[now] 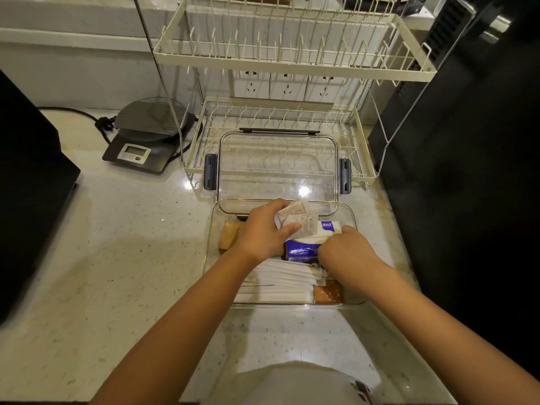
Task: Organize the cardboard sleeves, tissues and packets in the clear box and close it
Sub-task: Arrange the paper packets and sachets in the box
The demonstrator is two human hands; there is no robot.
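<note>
The clear box (pixel 211 229) stands open on the counter, its clear lid (pixel 277 165) lying behind it with dark latches. My left hand (pixel 263 229) is inside the box, shut on a few small white packets (pixel 298 220). My right hand (pixel 347 249) reaches into the box's right side, fingers curled on a blue tissue pack (pixel 301 252); whether it grips it I cannot tell. Brown cardboard sleeves (pixel 229 236) lie at the box's left. White paper-wrapped sticks (pixel 280 285) fill the near part, and an orange packet (pixel 328 293) sits at the near right.
A cream wire dish rack (pixel 292 54) stands behind the box, the lid resting against its lower tier. A grey kitchen scale (pixel 140 141) sits at the back left. Dark appliances flank the counter at left (pixel 26 185) and right (pixel 467 171).
</note>
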